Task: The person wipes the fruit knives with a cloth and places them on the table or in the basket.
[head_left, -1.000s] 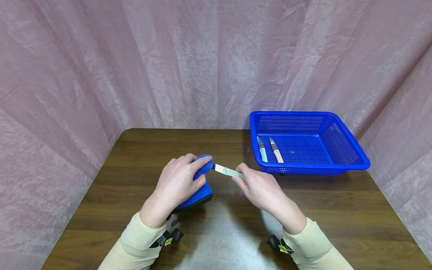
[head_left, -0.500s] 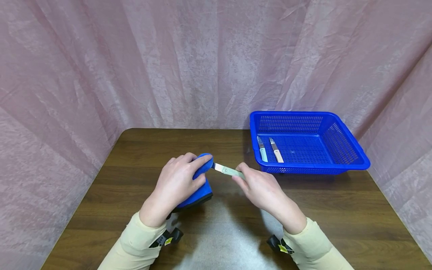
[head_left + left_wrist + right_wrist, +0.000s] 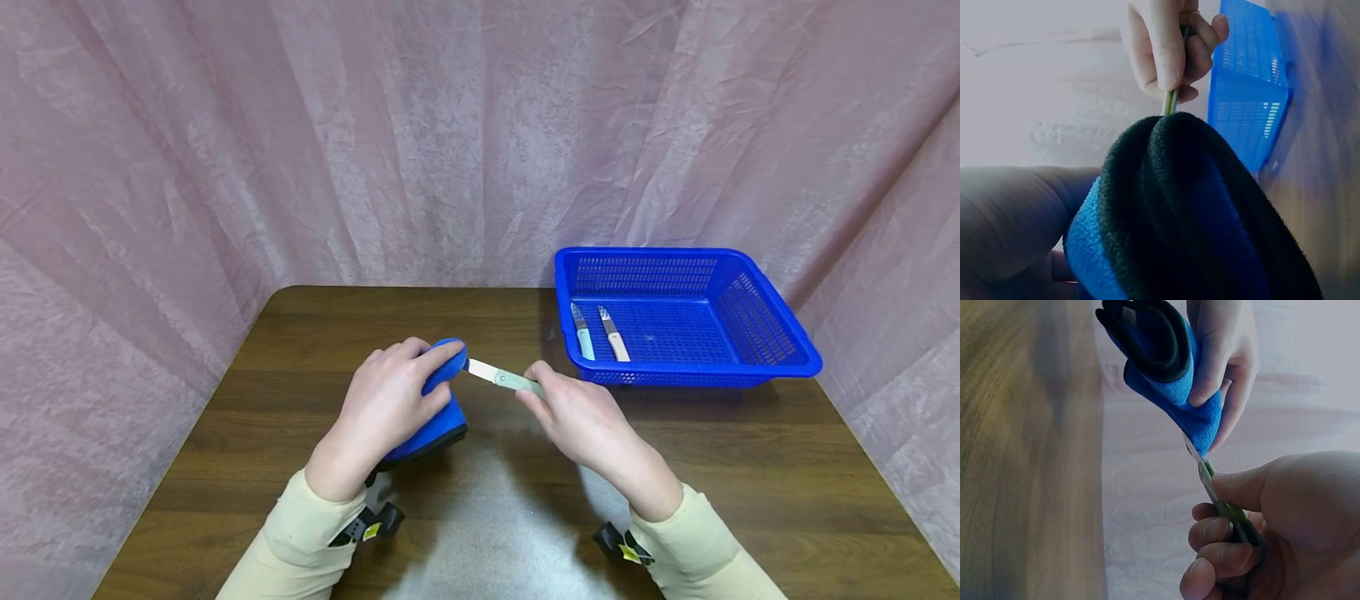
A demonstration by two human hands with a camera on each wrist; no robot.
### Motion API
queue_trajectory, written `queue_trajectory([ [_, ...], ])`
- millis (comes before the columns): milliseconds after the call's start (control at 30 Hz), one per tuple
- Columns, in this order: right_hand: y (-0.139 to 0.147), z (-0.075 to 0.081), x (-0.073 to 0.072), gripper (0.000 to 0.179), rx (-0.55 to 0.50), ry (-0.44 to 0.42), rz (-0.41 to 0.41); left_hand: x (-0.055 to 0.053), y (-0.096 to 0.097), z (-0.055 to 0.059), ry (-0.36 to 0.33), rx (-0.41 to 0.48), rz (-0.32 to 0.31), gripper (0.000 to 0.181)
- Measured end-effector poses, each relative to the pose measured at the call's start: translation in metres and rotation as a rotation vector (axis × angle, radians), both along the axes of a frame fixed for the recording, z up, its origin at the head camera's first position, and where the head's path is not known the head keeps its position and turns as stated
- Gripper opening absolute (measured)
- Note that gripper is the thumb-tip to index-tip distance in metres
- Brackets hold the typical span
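Observation:
My right hand (image 3: 581, 412) grips the pale green handle of a folding knife (image 3: 513, 382), its blade pointing left. My left hand (image 3: 390, 396) pinches a folded blue cloth (image 3: 435, 433) with black edging around the blade's front part. The blade's tip is hidden in the cloth; the part near the handle shows bare. In the right wrist view, the thumb lies along the knife handle (image 3: 1225, 509) with the fingers curled under it, and the cloth (image 3: 1204, 419) wraps over the blade. Both hands are above the wooden table (image 3: 337, 325).
At the back right stands a blue plastic basket (image 3: 690, 372). Inside, along its left side, lie a knife with a pale blue handle (image 3: 585, 343) and one with a pinkish-white handle (image 3: 618, 346). Behind the table hangs a pink curtain (image 3: 420, 150).
My left hand and the cloth have slid slightly left along the blade, so a little more of the blade shows. The right hand has hardly moved.

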State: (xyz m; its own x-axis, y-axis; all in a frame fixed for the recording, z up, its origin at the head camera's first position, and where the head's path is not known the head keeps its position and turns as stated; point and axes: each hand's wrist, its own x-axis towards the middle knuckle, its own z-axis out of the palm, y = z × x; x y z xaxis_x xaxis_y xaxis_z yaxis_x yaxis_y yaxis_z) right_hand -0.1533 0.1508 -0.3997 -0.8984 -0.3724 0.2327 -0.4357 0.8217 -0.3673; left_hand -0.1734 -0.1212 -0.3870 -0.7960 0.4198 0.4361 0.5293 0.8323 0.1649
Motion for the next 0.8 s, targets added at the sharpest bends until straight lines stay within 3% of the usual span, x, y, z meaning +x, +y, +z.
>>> queue_trajectory([
  [467, 0.007, 0.01, 0.006, 0.017, -0.006, 0.029, -0.045, 0.001, -0.008, 0.003, 0.009, 0.038, 0.025, 0.056],
  [800, 0.021, 0.024, 0.01, 0.015, -0.021, 0.131, -0.086, 0.006, -0.011, 0.001, 0.004, 0.033, -0.008, 0.055],
])
